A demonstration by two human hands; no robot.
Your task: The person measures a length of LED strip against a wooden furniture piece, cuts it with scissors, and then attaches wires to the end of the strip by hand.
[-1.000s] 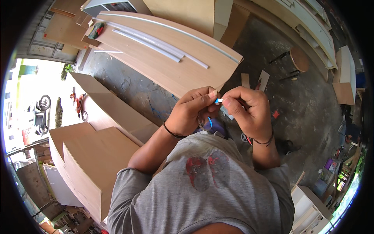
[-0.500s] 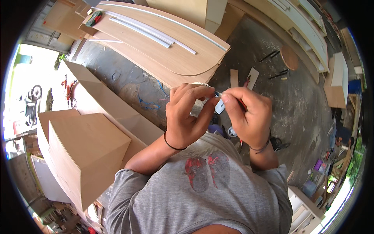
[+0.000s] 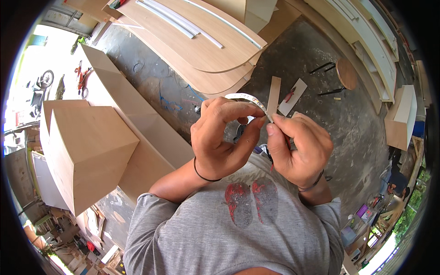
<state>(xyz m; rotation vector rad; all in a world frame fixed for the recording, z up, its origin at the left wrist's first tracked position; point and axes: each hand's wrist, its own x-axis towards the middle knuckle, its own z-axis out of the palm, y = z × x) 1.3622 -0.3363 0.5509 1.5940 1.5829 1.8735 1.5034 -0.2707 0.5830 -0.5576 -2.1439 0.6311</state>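
A narrow white flexible strip (image 3: 247,96), which looks like an LED strip light, arches over the fingers of my left hand (image 3: 219,135). My left thumb and forefinger pinch it close to its end. My right hand (image 3: 303,147) is closed at the same end, thumb and forefinger pressed together, their tips almost touching the left ones. Something thin, red and dark shows below my right fingers; its kind cannot be made out. Both hands are held up in front of my grey shirt (image 3: 220,229).
Ahead lies a large wooden panel (image 3: 220,57) with white strips (image 3: 169,20) on it. Box-like wooden cabinets (image 3: 96,137) stand at left. On the floor to the right are a board piece (image 3: 273,94), a white piece (image 3: 295,94) with a red-handled tool (image 3: 289,95), and a stool (image 3: 346,73).
More of the white strip now shows, arching above my left hand. My right hand has moved slightly right and down. The view has shifted, so the panel sits higher.
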